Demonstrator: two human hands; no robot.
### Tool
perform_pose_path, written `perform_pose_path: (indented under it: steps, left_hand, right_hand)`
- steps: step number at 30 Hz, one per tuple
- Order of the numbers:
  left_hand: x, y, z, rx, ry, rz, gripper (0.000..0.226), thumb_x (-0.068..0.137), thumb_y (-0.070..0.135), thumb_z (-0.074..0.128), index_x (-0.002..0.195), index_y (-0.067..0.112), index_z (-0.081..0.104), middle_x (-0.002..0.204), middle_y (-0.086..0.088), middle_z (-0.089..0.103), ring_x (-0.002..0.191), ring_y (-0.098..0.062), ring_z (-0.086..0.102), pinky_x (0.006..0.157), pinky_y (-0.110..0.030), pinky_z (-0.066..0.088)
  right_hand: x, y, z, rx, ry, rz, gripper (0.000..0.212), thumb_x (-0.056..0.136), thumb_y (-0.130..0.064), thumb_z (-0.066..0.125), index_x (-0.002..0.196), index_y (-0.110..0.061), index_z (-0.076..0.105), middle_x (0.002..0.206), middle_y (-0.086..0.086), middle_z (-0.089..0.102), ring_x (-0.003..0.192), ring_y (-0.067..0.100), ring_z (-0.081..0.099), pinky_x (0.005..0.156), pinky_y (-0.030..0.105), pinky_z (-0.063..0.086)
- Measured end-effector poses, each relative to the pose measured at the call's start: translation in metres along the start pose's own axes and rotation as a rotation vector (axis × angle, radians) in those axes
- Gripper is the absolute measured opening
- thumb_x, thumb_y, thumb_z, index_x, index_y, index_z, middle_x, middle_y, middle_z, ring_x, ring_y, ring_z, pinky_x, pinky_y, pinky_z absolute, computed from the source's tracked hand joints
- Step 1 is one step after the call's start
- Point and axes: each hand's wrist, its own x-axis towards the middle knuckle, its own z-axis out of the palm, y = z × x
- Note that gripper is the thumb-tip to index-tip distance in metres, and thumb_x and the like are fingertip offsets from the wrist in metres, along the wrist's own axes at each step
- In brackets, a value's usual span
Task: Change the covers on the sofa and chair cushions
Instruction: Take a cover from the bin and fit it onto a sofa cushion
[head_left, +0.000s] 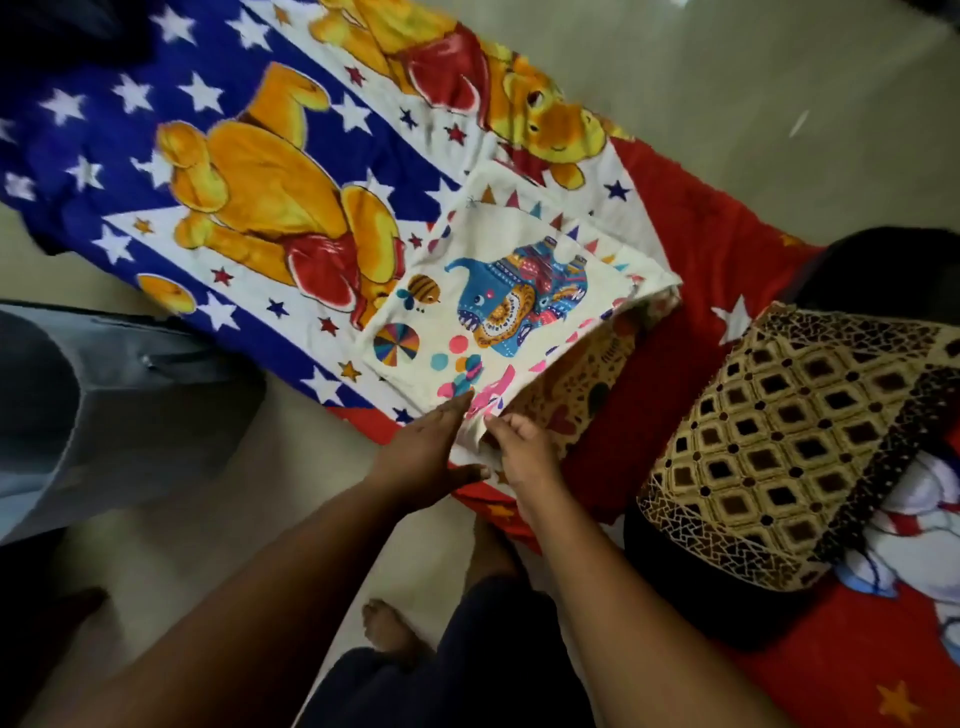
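Bear-print bedsheet (291, 171) on bed; elephant cover (498, 291), brown-patterned cushion (779, 441) atop.

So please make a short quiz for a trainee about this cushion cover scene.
1. True or false: the cream elephant-print cushion cover lies on the bear-print bedsheet.
2. Which hand pinches the cover's near edge?
A. left hand
B. right hand
3. Fill in: the brown diamond-pattern cushion lies to the ____ of the cover.

Key: 1 true; 2 B; 3 right.

Right hand's fingertips (496, 434) hidden inside the cushion cover (498, 291)
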Motion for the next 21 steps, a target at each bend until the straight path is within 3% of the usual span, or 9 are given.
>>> perform_pose_path:
  steps: [2, 5, 10, 12, 14, 16, 18, 20, 21]
  left_hand:
    - [-0.006, 0.007, -0.017, -0.042, 0.086, 0.069, 0.083, 0.085, 0.051, 0.073, 0.154, 0.023, 0.036, 0.147, -0.003, 0.054, 0.128, -0.023, 0.055, 0.1, -0.033, 0.046]
    - [-0.025, 0.013, -0.046, -0.112, 0.241, 0.061, 0.047, 0.09, 0.028, 0.07, 0.136, 0.026, 0.06, 0.125, -0.003, 0.069, 0.111, -0.024, 0.065, 0.086, -0.03, 0.049]
    - [-0.056, 0.015, -0.089, -0.329, 0.455, -0.015, 0.049, 0.082, 0.0, 0.062, 0.122, 0.027, 0.071, 0.119, -0.002, 0.073, 0.11, -0.022, 0.065, 0.076, -0.023, 0.041]
    - [-0.067, 0.016, -0.104, -0.38, 0.499, 0.007, 0.043, 0.085, -0.002, 0.062, 0.118, 0.023, 0.073, 0.117, -0.002, 0.073, 0.108, -0.022, 0.066, 0.08, -0.026, 0.047]
    - [-0.078, 0.016, -0.121, -0.381, 0.514, 0.036, 0.032, 0.09, 0.004, 0.065, 0.116, 0.021, 0.074, 0.115, -0.002, 0.073, 0.103, -0.021, 0.067, 0.079, -0.029, 0.05]
    - [-0.09, 0.02, -0.138, -0.377, 0.533, 0.091, 0.025, 0.092, 0.008, 0.066, 0.114, 0.019, 0.073, 0.112, -0.003, 0.073, 0.098, -0.019, 0.067, 0.08, -0.031, 0.052]
    - [-0.101, 0.026, -0.155, -0.388, 0.563, 0.144, 0.02, 0.093, 0.012, 0.067, 0.112, 0.017, 0.072, 0.109, -0.001, 0.072, 0.096, -0.017, 0.065, 0.083, -0.037, 0.054]
    - [-0.115, 0.03, -0.17, -0.408, 0.598, 0.168, 0.018, 0.094, 0.015, 0.067, 0.111, 0.018, 0.071, 0.105, 0.004, 0.07, 0.095, -0.013, 0.063, 0.083, -0.034, 0.053]
    - [-0.123, 0.031, -0.177, -0.416, 0.616, 0.175, 0.017, 0.094, 0.016, 0.067, 0.111, 0.02, 0.071, 0.102, 0.007, 0.067, 0.096, -0.012, 0.062, 0.083, -0.032, 0.052]
  right_hand:
    - [-0.024, -0.02, 0.013, 0.052, -0.062, -0.077, 0.018, 0.099, -0.012, 0.059, 0.084, -0.004, 0.062, 0.07, 0.006, 0.064, 0.06, 0.01, 0.06, 0.055, 0.021, 0.047]
    - [-0.054, -0.042, 0.027, 0.073, -0.11, -0.191, 0.017, 0.1, -0.004, 0.055, 0.084, -0.003, 0.06, 0.066, 0.0, 0.065, 0.061, 0.006, 0.061, 0.061, 0.019, 0.051]
    - [-0.072, -0.059, 0.021, -0.181, 0.023, -0.468, 0.008, 0.097, -0.017, 0.065, 0.102, -0.01, 0.063, 0.099, 0.001, 0.069, 0.089, 0.007, 0.065, 0.081, 0.029, 0.05]
    - [-0.078, -0.064, 0.017, -0.308, 0.075, -0.527, 0.027, 0.095, -0.014, 0.068, 0.119, -0.014, 0.055, 0.115, 0.002, 0.063, 0.103, 0.006, 0.063, 0.088, 0.032, 0.051]
    - [-0.089, -0.073, 0.019, -0.419, 0.08, -0.593, 0.05, 0.094, -0.011, 0.068, 0.138, -0.016, 0.045, 0.133, 0.004, 0.052, 0.117, 0.016, 0.057, 0.094, 0.034, 0.053]
    - [-0.098, -0.079, 0.027, -0.593, 0.115, -0.685, 0.063, 0.094, -0.025, 0.072, 0.148, -0.019, 0.04, 0.143, 0.004, 0.042, 0.123, 0.018, 0.049, 0.095, 0.035, 0.052]
    - [-0.106, -0.085, 0.037, -0.756, 0.158, -0.778, 0.053, 0.092, -0.041, 0.071, 0.138, -0.021, 0.054, 0.136, 0.006, 0.047, 0.12, 0.019, 0.047, 0.093, 0.037, 0.048]
    - [-0.113, -0.09, 0.046, -0.835, 0.155, -0.807, 0.039, 0.09, -0.055, 0.064, 0.108, -0.021, 0.066, 0.111, 0.008, 0.057, 0.107, 0.029, 0.052, 0.082, 0.038, 0.046]
    - [-0.112, -0.09, 0.048, -0.873, 0.157, -0.823, 0.046, 0.089, -0.065, 0.054, 0.094, -0.021, 0.065, 0.098, 0.007, 0.058, 0.099, 0.032, 0.054, 0.076, 0.038, 0.044]
